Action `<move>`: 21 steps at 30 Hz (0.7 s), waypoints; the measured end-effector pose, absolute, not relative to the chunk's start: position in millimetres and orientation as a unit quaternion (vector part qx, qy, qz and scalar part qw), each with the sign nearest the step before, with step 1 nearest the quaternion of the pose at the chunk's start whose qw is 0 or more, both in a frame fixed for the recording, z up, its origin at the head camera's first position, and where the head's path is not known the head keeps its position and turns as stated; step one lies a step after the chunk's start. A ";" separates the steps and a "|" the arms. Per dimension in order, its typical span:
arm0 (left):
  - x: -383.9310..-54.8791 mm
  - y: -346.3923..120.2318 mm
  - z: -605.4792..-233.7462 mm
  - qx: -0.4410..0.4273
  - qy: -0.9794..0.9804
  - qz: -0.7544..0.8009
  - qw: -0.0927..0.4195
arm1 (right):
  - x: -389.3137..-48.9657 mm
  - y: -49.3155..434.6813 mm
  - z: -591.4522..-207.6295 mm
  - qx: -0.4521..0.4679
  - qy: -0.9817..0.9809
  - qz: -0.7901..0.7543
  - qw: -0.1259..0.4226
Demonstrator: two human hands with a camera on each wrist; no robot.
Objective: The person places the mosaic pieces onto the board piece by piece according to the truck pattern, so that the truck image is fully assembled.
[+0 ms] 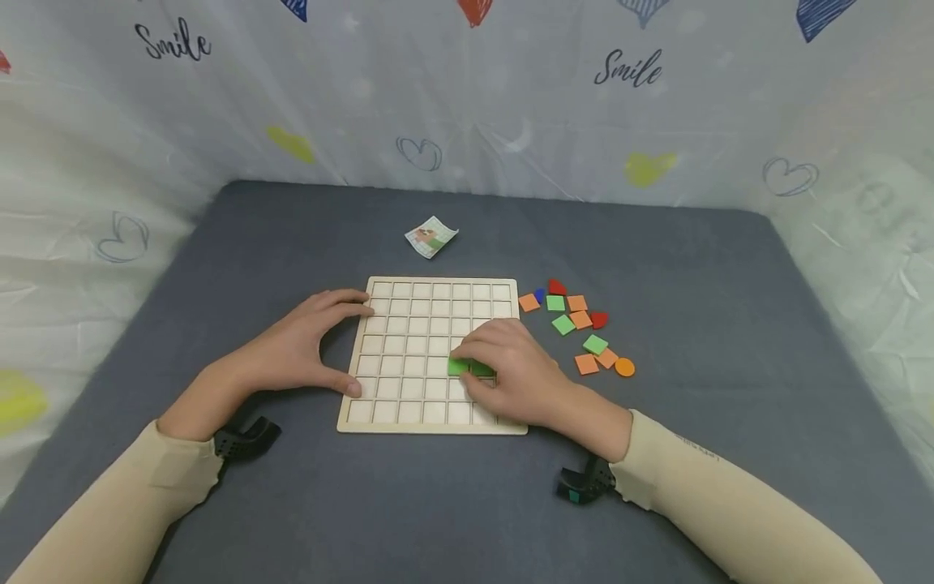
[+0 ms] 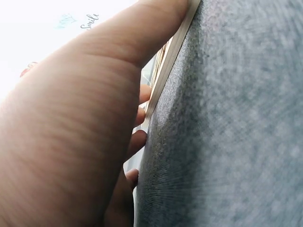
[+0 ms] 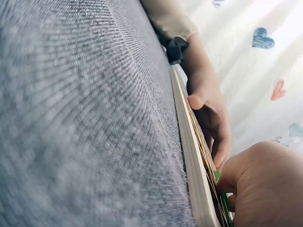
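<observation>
A square wooden grid board (image 1: 397,346) with rows of pale cells lies on the table. My left hand (image 1: 292,341) rests along its left edge, thumb and fingers spread and touching the rim. Over the lower right part of the board, my right hand (image 1: 514,369) has its thumb and index finger at the opposite edges of a green square tile (image 1: 481,369), seemingly pinching it. Another green square tile (image 1: 457,367) sits in the cell just to the left. In the right wrist view, green tile edges (image 3: 217,174) show by the thumb; the hand hides part of them.
Right of the board lie loose pieces: several orange squares (image 1: 586,364), green squares (image 1: 563,325), red pieces (image 1: 557,287), a blue piece (image 1: 539,295) and an orange disc (image 1: 624,367). A small printed card (image 1: 431,237) lies behind the board. A patterned curtain (image 1: 467,105) hangs behind the table.
</observation>
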State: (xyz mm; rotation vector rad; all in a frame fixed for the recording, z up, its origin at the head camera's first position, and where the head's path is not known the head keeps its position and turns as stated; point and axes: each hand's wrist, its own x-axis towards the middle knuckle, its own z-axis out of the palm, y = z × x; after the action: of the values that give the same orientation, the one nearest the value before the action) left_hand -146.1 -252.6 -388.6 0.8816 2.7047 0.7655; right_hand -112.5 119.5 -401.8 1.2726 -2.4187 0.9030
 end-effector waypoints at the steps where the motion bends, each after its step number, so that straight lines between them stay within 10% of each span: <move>1: -145.5 -252.2 -388.9 0.297 0.914 0.259 0.096 | -112.1 120.1 -401.9 0.438 -0.833 0.311 0.130; 21: -144.6 -250.2 -393.0 0.280 0.913 0.276 0.113 | -109.9 126.1 -403.7 0.434 -0.835 0.314 0.125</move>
State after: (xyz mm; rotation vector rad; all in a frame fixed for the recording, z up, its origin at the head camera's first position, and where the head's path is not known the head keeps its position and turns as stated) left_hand -144.6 -250.2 -393.0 0.8207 2.6773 0.8087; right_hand -109.9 126.1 -403.7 1.2644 -2.4329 0.9148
